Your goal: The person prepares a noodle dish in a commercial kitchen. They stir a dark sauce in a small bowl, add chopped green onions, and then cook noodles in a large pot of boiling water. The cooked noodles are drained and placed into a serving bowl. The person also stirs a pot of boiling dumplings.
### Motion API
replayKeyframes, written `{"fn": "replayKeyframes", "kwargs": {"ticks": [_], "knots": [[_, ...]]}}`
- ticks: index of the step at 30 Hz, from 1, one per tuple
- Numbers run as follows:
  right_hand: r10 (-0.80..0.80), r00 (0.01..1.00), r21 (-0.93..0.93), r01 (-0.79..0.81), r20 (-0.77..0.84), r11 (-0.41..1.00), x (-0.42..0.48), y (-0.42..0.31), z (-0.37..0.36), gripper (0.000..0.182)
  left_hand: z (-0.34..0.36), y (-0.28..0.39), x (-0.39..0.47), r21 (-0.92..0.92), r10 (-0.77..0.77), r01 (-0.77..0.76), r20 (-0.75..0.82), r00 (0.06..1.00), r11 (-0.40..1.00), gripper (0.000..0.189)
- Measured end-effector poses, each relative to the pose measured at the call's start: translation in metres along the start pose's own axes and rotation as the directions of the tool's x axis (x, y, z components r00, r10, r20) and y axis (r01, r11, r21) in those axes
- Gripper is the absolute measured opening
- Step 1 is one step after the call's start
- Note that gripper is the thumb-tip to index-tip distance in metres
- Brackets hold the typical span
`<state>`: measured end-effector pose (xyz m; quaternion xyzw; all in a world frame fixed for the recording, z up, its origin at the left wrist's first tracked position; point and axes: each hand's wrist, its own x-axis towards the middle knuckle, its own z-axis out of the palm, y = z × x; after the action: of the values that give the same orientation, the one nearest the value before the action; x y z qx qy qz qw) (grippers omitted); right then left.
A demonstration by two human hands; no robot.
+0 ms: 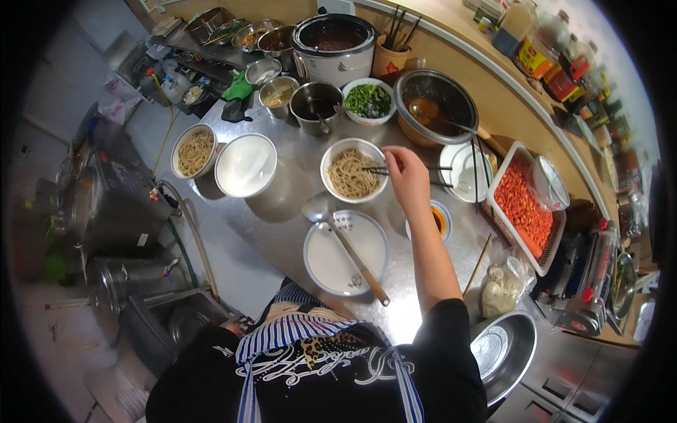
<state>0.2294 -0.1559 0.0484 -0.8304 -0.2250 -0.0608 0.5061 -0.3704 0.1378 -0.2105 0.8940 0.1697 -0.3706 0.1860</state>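
My right hand (408,174) grips a pair of black chopsticks (440,176). Their tips rest among the noodles (351,173) in a white bowl (329,185) at the middle of the steel table. Nearer my body lies a white plate (330,259) with a blue rim, and a wooden-handled ladle (353,253) is laid across it. Under my right forearm a small saucer (447,235) of orange-red sauce is partly hidden. Only a sliver of my left hand (232,329) shows low beside my apron, so its fingers cannot be made out.
To the left stand an empty white bowl (246,165) and another bowl of noodles (194,153). Behind are chopped greens (367,100), a pot of dark sauce (316,103) and a large soup pot (436,106). A basket of chopped red peppers (521,203) sits at right.
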Motion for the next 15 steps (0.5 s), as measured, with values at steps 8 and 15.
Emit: {"fn": "replayKeyframes", "kwargs": {"ticks": [8, 15], "knots": [[0.106, 0.992, -0.435, -0.065, 0.070, 0.898, 0.191, 0.111, 0.156, 0.032, -0.018, -0.063, 0.049, -0.391, -0.251, 0.258, 0.070, 0.965, 0.883, 0.021], [0.337, 0.941, -0.625, -0.283, -0.034, 0.727, 0.228, 0.153, 0.223, 0.052, -0.054, -0.095, 0.071, -0.435, -0.278, 0.290, 0.093, 0.956, 0.853, 0.020]]}}
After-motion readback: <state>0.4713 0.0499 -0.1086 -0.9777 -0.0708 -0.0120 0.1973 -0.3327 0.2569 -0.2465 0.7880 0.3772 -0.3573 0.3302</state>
